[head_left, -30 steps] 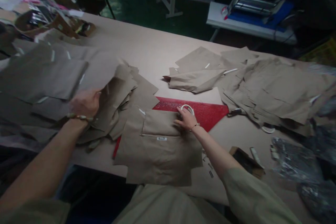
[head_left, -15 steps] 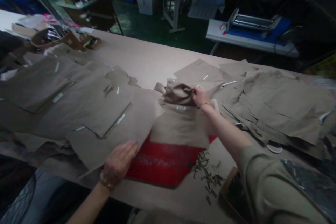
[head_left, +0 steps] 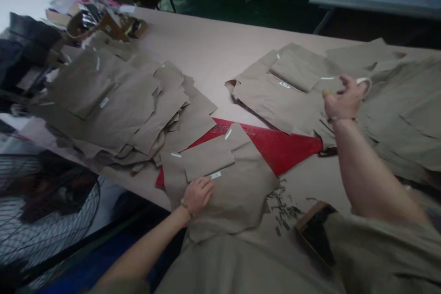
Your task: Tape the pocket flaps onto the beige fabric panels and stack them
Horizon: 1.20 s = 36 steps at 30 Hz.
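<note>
My left hand (head_left: 199,194) lies flat with its fingers spread on a tan fabric piece (head_left: 220,179) that rests on a red mat (head_left: 279,147) near the table's front edge. A small white label (head_left: 216,175) sits just beyond my fingertips. My right hand (head_left: 342,98) is out at the right over a stack of tan fabric pieces (head_left: 292,87), its fingers curled round a white ring-shaped thing (head_left: 365,82).
A big pile of tan fabric pieces (head_left: 117,105) covers the table's left. More fabric (head_left: 403,105) lies at the right. Small metal clips (head_left: 282,218) and a brown box (head_left: 315,229) sit by the front edge. A wire fan guard (head_left: 44,211) stands below left.
My right hand has carried a fabric piece to the right stack and laid it there. My left hand has drawn a fresh piece from the left pile onto the red mat.
</note>
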Motion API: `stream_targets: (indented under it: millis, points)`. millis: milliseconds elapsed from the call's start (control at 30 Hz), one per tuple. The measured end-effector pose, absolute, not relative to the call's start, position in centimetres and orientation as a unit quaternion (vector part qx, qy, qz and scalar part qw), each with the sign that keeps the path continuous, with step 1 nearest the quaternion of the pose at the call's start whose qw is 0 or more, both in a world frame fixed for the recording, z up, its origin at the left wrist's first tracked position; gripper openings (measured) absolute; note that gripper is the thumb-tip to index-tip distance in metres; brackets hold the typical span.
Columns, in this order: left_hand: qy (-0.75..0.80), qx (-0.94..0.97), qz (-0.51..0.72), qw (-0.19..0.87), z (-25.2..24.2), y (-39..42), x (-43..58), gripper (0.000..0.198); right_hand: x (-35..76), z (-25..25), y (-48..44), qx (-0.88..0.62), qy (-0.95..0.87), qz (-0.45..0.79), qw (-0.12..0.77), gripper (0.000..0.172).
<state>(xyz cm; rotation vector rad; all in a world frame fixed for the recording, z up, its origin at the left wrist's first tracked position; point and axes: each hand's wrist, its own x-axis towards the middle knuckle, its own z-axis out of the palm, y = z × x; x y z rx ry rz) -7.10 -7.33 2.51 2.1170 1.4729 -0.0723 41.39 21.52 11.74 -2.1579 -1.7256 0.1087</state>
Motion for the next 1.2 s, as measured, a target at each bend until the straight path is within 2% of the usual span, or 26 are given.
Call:
stream_targets:
  millis: [33, 67, 133, 267, 333, 433, 567, 767, 933, 1100, 1200]
  points:
    - [0.56, 0.785, -0.038, 0.261, 2.0, -5.9, -7.0, 0.038, 40.7, 11.7, 17.3, -0.78, -0.578, 0.033, 0.237, 0.062]
    - [0.561, 0.787, -0.055, 0.251, 1.6, -4.8, -6.9, 0.038, 40.0, 11.5, 12.6, -0.789, -0.561, 0.036, 0.25, 0.056]
    - [0.55, 0.795, -0.093, 0.24, 1.0, -3.2, -6.5, 0.04, 38.0, 10.6, 2.8, -0.824, -0.506, 0.052, 0.249, 0.049]
    - [0.6, 0.748, -0.167, 0.229, 0.8, -2.3, -4.7, 0.047, 32.1, 7.6, -15.4, -0.884, -0.378, 0.086, 0.263, 0.044]
    - [0.634, 0.712, -0.197, 0.23, 0.9, -2.1, -3.4, 0.052, 28.8, 5.6, -21.9, -0.903, -0.327, 0.111, 0.254, 0.043]
    - [0.663, 0.69, -0.185, 0.222, 1.1, -1.4, -2.1, 0.049, 24.8, 2.8, -27.7, -0.918, -0.282, 0.144, 0.239, 0.042]
    - [0.703, 0.665, -0.149, 0.203, 1.2, 0.3, -2.1, 0.05, 22.6, 0.1, -29.5, -0.923, -0.277, 0.176, 0.2, 0.043]
    - [0.714, 0.663, -0.138, 0.179, 1.3, 1.6, -2.2, 0.045, 23.7, -1.9, -27.4, -0.925, -0.319, 0.153, 0.138, 0.042]
    - [0.646, 0.736, -0.144, 0.145, 1.4, -2.5, -2.3, 0.046, 24.8, -2.7, -27.0, -0.919, -0.336, 0.178, 0.102, 0.035]
    - [0.546, 0.813, -0.121, 0.163, 0.7, -5.7, -1.2, 0.041, 25.1, -2.6, -26.4, -0.916, -0.347, 0.187, 0.077, 0.03]
    - [0.537, 0.819, -0.109, 0.169, 0.1, -5.7, -0.9, 0.041, 25.2, -2.5, -26.3, -0.911, -0.36, 0.189, 0.072, 0.031]
